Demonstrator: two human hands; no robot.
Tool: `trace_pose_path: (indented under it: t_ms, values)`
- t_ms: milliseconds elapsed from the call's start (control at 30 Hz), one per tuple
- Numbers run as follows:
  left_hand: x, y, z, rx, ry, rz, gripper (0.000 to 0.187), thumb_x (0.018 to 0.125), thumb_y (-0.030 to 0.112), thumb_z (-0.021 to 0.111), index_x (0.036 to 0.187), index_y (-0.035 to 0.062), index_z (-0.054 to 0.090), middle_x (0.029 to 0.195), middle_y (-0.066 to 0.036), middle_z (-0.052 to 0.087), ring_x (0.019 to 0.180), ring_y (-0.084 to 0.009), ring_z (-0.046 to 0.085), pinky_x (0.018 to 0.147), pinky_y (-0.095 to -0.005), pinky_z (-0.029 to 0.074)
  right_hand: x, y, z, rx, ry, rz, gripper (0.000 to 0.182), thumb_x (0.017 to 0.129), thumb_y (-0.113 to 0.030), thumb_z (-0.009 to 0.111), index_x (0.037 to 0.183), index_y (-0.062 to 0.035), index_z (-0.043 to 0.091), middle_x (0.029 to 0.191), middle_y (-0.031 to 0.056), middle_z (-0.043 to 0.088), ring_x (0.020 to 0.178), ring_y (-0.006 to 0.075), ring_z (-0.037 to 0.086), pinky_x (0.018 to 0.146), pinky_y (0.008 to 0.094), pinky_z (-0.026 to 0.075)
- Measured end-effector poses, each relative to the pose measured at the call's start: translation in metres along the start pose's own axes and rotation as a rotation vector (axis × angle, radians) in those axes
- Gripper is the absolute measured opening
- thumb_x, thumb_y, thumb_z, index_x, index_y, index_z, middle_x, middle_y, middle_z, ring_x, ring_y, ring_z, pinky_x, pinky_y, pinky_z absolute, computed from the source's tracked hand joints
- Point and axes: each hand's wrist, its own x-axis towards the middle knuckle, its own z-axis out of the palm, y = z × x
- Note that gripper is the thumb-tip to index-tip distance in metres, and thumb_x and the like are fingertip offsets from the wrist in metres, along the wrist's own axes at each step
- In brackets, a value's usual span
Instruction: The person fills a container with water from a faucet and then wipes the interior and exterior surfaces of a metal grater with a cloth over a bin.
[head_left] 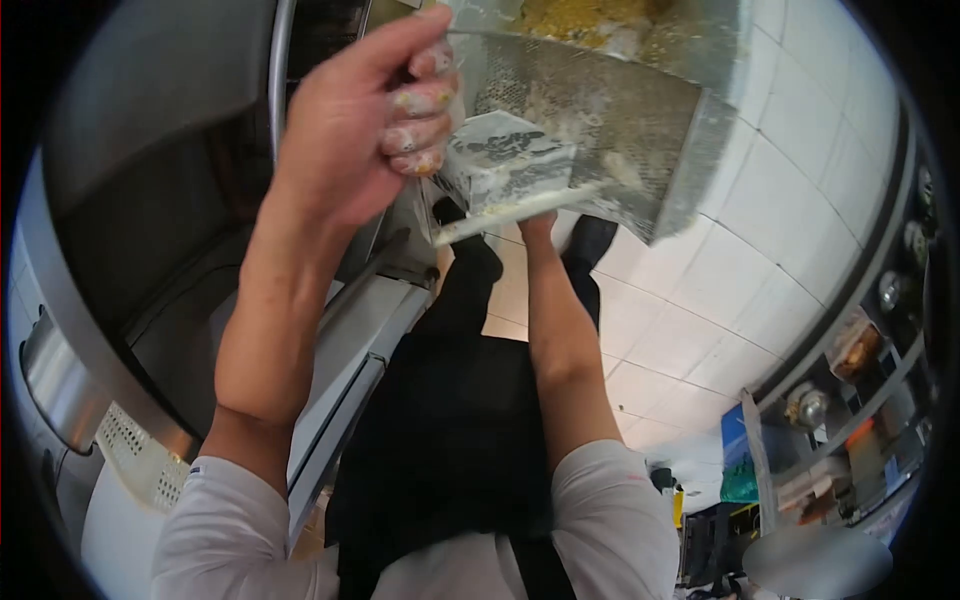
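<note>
My left hand (375, 130) is closed round the left edge of a flour-dusted metal basket (640, 130) with perforated walls. White and yellowish batter cakes its curled fingers. The basket is tilted, and yellow crumbs (585, 18) show in its far part at the top of the view. A squarish block-like part (515, 160), smeared with white, sits at the basket's near left. My right hand (538, 225) reaches under the near rim; only a bit near the wrist shows, and its fingers are hidden behind the basket.
To the left stands steel equipment with a curved rim (100, 360) and a pale perforated plastic piece (140, 460). White floor tiles (720, 290) lie below, around my dark shoes. Along the right runs a shelf (840, 440) with bowls and packages.
</note>
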Motion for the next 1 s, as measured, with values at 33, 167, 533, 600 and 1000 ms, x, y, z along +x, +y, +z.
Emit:
trace_pose_path:
  t_ms: [33,167,533,600,1000]
  values:
    - [-0.001,-0.001,0.003,0.029,0.048,-0.005,0.035,0.1,0.036,0.052,0.071,0.0174,0.046,0.056,0.009,0.038,0.039,-0.0018,0.031,0.035,-0.0204,0.027,0.007,-0.034,-0.03,0.221,-0.088,0.415,0.045,0.086,-0.021,0.061,0.124,0.0038,0.059,0.119,0.02,0.064,0.105,0.0338,0.063,0.092,0.0385,0.047]
    - [0.002,0.001,0.005,0.106,0.125,0.015,0.037,0.097,0.037,0.058,0.069,0.0176,0.045,0.055,0.008,0.038,0.039,-0.004,0.031,0.037,-0.0227,0.026,0.046,-0.185,-0.182,0.552,0.082,0.967,0.045,0.08,-0.008,0.057,0.124,0.0022,0.058,0.11,0.024,0.065,0.107,0.035,0.062,0.094,0.0379,0.045]
    - [0.007,0.008,0.004,0.037,0.051,-0.055,0.033,0.094,0.036,0.06,0.073,0.0156,0.045,0.056,0.006,0.037,0.043,-0.007,0.03,0.039,-0.0262,0.025,0.167,-0.332,-0.34,0.13,-0.175,0.055,0.04,0.083,-0.002,0.059,0.122,-0.0072,0.061,0.121,0.0196,0.062,0.113,0.0395,0.057,0.097,0.0419,0.045]
    - [0.004,0.005,0.004,0.029,0.056,-0.054,0.033,0.094,0.036,0.06,0.073,0.0158,0.044,0.056,0.006,0.036,0.042,-0.0069,0.03,0.039,-0.0262,0.024,0.186,-0.314,-0.318,0.098,-0.413,-0.111,0.041,0.08,-0.002,0.06,0.122,-0.0058,0.063,0.121,0.0204,0.063,0.114,0.0381,0.058,0.099,0.041,0.045]
    - [0.009,0.004,0.013,0.043,0.169,0.04,0.027,0.091,0.027,0.063,0.072,0.0141,0.05,0.056,0.004,0.038,0.042,-0.0086,0.032,0.039,-0.0287,0.022,0.264,-0.245,-0.219,-0.129,-0.871,0.085,0.033,0.074,-0.015,0.06,0.101,-0.0006,0.071,0.104,0.0287,0.066,0.101,0.0429,0.063,0.087,0.046,0.051]
